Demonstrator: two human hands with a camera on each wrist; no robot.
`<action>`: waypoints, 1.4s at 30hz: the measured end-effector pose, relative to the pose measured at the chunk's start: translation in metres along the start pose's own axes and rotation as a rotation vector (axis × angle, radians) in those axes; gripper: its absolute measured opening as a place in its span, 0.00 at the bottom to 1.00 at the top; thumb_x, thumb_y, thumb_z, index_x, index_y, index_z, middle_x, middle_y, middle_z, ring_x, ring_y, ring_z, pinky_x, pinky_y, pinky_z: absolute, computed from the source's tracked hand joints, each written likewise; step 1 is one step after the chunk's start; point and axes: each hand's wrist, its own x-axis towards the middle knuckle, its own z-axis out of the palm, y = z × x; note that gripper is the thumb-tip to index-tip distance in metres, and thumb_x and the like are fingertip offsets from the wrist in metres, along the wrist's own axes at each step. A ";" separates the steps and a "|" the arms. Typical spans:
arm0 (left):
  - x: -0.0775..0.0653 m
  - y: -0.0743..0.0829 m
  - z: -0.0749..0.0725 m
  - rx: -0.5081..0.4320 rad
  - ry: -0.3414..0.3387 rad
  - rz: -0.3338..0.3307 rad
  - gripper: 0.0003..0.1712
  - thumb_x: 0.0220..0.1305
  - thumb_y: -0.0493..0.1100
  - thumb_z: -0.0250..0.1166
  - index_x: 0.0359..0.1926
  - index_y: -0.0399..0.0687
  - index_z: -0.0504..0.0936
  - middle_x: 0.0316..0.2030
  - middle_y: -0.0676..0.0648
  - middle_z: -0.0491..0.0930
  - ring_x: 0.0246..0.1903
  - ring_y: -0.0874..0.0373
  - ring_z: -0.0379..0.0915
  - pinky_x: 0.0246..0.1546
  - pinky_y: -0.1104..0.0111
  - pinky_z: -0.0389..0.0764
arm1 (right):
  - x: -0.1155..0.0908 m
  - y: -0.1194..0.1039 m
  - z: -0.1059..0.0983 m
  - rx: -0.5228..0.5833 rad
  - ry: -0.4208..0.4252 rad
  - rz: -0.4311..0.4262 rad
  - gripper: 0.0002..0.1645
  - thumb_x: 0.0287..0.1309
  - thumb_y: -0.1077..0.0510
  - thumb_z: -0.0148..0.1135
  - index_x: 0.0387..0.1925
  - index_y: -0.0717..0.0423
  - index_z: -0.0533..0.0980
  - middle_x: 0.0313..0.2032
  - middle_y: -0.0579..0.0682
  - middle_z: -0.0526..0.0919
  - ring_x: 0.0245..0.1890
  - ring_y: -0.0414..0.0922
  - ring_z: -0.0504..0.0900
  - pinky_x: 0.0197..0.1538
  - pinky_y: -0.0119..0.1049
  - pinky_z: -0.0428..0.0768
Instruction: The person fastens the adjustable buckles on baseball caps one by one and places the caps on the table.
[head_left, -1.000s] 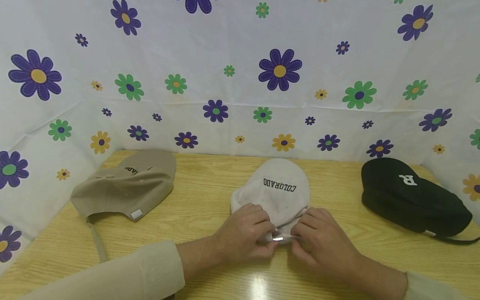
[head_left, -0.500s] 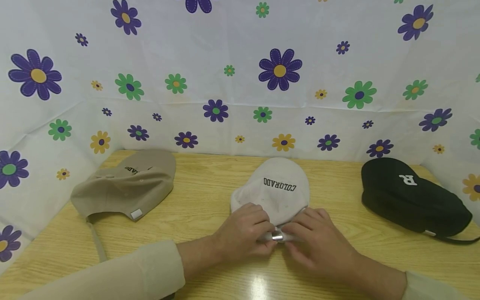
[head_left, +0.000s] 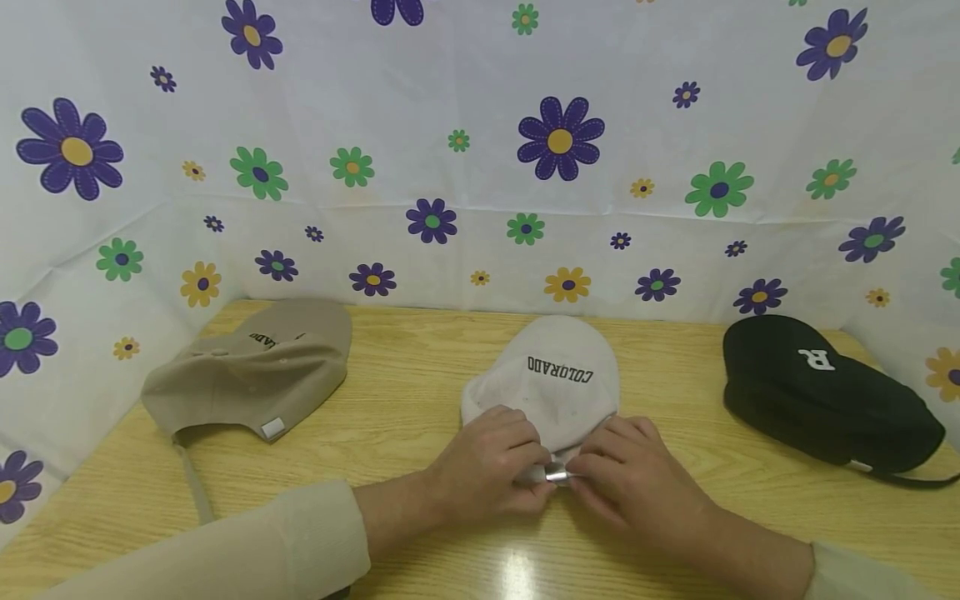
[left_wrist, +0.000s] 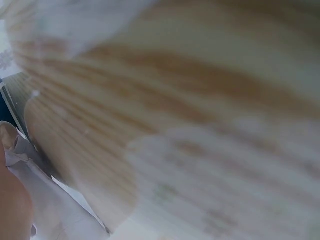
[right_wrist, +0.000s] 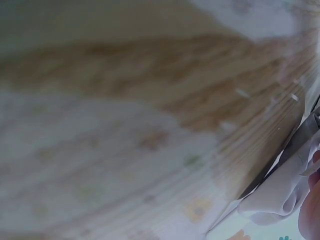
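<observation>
In the head view a light grey cap (head_left: 558,400) with dark COLORADO lettering lies at mid-table, its back strap side toward me. A silver metal buckle (head_left: 557,473) shows on the strap between my two hands. My left hand (head_left: 491,462) pinches the strap just left of the buckle. On the other side my right hand (head_left: 637,475) pinches the strap, fingertips right at the buckle's edge. Most of the strap is hidden by the fingers. Both wrist views catch only part of the grey cap (left_wrist: 60,210) and a bit of each hand at the frame's edge.
A tan cap (head_left: 255,375) lies at the left, its strap (head_left: 195,483) hanging loose toward me. At the right sits a black cap (head_left: 825,400) with a white R. Behind the wood-grain table (head_left: 405,367) hangs a white flower-print cloth (head_left: 450,100).
My right hand has shifted left, closer to the buckle, and its fingers have moved on the strap. The left hand and the cap have hardly moved.
</observation>
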 end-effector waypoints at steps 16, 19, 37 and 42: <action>0.001 0.000 -0.002 -0.017 -0.006 -0.011 0.07 0.46 0.47 0.72 0.27 0.54 0.84 0.26 0.59 0.76 0.28 0.67 0.68 0.36 0.75 0.72 | -0.001 0.001 -0.001 -0.003 0.052 -0.029 0.04 0.59 0.50 0.64 0.31 0.43 0.81 0.33 0.36 0.78 0.40 0.38 0.73 0.47 0.36 0.66; 0.001 0.000 -0.002 -0.016 -0.007 -0.009 0.07 0.46 0.47 0.72 0.28 0.54 0.84 0.26 0.59 0.76 0.28 0.67 0.68 0.36 0.75 0.72 | -0.001 0.001 -0.001 0.000 0.039 -0.014 0.07 0.61 0.49 0.61 0.30 0.43 0.81 0.32 0.37 0.78 0.41 0.39 0.73 0.48 0.36 0.65; 0.002 0.000 -0.003 -0.025 -0.022 -0.018 0.06 0.46 0.48 0.72 0.27 0.56 0.85 0.26 0.60 0.77 0.30 0.66 0.70 0.37 0.75 0.72 | -0.001 0.001 -0.003 0.011 0.071 0.011 0.03 0.55 0.53 0.61 0.27 0.44 0.79 0.32 0.37 0.77 0.41 0.39 0.73 0.48 0.37 0.64; 0.001 0.001 -0.003 -0.035 -0.027 -0.041 0.06 0.46 0.48 0.72 0.28 0.56 0.86 0.28 0.59 0.77 0.32 0.65 0.70 0.36 0.75 0.71 | -0.001 0.000 -0.004 0.027 0.069 0.041 0.01 0.53 0.55 0.63 0.28 0.43 0.80 0.32 0.36 0.78 0.42 0.38 0.73 0.48 0.36 0.64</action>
